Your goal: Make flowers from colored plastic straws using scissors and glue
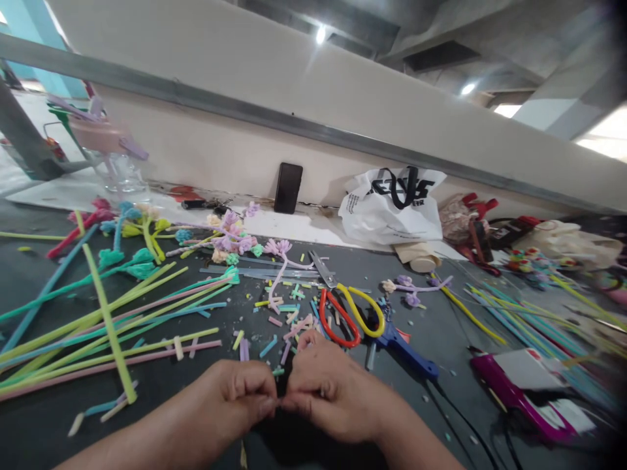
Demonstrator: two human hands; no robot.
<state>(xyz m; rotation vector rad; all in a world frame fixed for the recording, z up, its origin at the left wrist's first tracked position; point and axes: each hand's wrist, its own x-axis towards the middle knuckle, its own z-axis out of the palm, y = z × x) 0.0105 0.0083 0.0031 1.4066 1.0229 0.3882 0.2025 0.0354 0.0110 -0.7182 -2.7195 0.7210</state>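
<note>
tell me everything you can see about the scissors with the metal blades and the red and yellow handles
The metal-bladed scissors have two smooth, plastic-looking finger loops, one red and one yellow. They lie on the dark tabletop, silvery blades pointing away and slightly left, loops toward the person. Short pastel offcuts are scattered beside them. The right hand is just nearer the person, not holding them. The yellow loop meets a blue-handled tool in view; whether they touch is unclear.

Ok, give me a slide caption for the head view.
Left hand and right hand pinched together at the fingertips, scissors lying beyond, colored stems spread at left.
</note>
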